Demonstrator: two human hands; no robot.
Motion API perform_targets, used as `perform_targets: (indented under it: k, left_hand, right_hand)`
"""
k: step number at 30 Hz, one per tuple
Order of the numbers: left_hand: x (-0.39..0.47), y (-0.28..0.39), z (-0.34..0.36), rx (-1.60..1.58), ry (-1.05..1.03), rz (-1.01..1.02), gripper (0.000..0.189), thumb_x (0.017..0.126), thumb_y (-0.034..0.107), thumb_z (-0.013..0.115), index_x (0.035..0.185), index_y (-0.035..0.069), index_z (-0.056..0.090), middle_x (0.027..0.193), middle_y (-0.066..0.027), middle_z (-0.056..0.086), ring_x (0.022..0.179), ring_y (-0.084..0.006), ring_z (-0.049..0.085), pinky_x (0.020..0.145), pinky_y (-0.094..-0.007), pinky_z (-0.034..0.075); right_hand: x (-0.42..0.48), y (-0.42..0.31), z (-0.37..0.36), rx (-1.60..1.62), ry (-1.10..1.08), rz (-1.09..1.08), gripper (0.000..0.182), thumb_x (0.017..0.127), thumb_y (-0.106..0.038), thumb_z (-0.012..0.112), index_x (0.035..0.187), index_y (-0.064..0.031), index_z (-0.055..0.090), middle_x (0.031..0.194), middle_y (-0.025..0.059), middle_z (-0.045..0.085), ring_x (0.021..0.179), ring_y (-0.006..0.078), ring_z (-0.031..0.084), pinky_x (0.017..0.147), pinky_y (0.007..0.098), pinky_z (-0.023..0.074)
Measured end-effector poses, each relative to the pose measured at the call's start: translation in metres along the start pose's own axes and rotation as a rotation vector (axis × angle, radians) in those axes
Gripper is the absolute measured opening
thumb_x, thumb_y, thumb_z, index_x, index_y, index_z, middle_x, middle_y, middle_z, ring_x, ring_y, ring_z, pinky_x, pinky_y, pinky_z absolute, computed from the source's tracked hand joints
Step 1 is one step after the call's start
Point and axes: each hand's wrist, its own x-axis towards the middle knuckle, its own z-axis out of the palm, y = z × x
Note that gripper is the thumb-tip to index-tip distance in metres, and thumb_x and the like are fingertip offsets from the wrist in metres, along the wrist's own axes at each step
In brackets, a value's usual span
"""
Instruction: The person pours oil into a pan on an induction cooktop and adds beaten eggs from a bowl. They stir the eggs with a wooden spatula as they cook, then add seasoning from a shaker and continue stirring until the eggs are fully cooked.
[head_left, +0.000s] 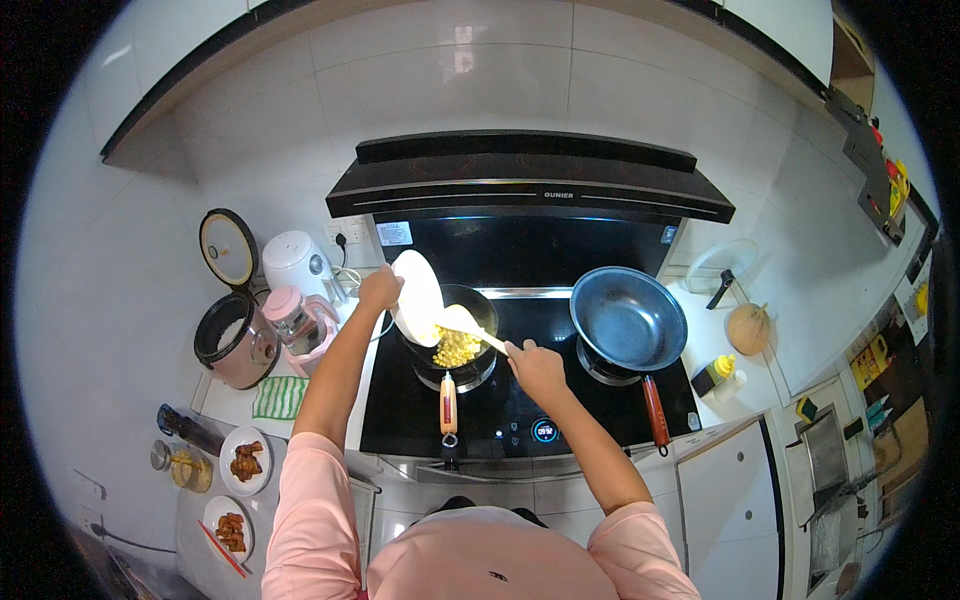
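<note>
My left hand grips the rim of a white bowl, which is tipped on its side over a dark frying pan on the left burner. Yellow corn kernels lie in the pan below the bowl's lower edge. In my right hand is the handle of a pale spatula, its blade beside the bowl's mouth, above the corn. The pan's tan handle points towards me. A second, blue-grey pan with a red-brown handle stands on the right burner; its inside shows no food.
A black range hood hangs behind the stove. An open rice cooker, a pink-lidded kettle and a striped cloth are at left. Two plates of browned food sit lower left. Bottles, a round squash-like item and a glass lid are at right.
</note>
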Motion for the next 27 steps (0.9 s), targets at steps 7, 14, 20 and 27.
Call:
perform_targets:
  k: [7, 14, 20, 27]
  left_hand:
    - [0.003, -0.012, 0.01, -0.086, -0.056, 0.005, 0.046, 0.083, 0.034, 0.045, 0.104, -0.006, 0.051, 0.095, -0.0273, 0.062, 0.09, -0.0399, 0.061, 0.082, -0.0441, 0.046]
    - [0.007, -0.015, 0.015, -0.417, -0.091, -0.046, 0.049, 0.083, 0.035, 0.043, 0.105, -0.009, 0.049, 0.09, -0.0294, 0.06, 0.082, -0.04, 0.062, 0.077, -0.0444, 0.048]
    - [-0.009, -0.023, -0.008, -0.754, -0.051, -0.181, 0.045, 0.082, 0.025, 0.046, 0.105, -0.013, 0.044, 0.08, -0.0293, 0.059, 0.054, -0.0317, 0.064, 0.042, -0.0356, 0.052]
    - [-0.014, -0.026, -0.012, -0.665, -0.02, -0.168, 0.049, 0.081, 0.024, 0.049, 0.11, -0.014, 0.041, 0.081, -0.0278, 0.061, 0.052, -0.0297, 0.064, 0.043, -0.0336, 0.053]
  right_hand:
    - [-0.002, -0.003, -0.036, 0.256, 0.113, 0.105, 0.028, 0.084, -0.025, 0.057, 0.111, -0.0165, 0.062, 0.075, 0.008, 0.055, 0.062, 0.026, 0.059, 0.053, 0.0361, 0.0471]
    - [0.017, -0.03, -0.034, 0.318, 0.01, 0.185, 0.03, 0.087, -0.025, 0.053, 0.115, -0.0165, 0.06, 0.073, 0.0086, 0.053, 0.063, 0.0261, 0.057, 0.054, 0.0348, 0.0456]
    - [-0.007, -0.009, -0.024, 0.372, 0.078, -0.008, 0.03, 0.086, -0.024, 0.056, 0.116, -0.0203, 0.059, 0.071, 0.0075, 0.049, 0.059, 0.0249, 0.054, 0.051, 0.0361, 0.0429]
    - [-0.026, 0.011, -0.017, 0.228, 0.051, -0.039, 0.032, 0.083, -0.022, 0.058, 0.115, -0.0199, 0.06, 0.074, 0.0058, 0.05, 0.06, 0.0234, 0.055, 0.051, 0.035, 0.0434]
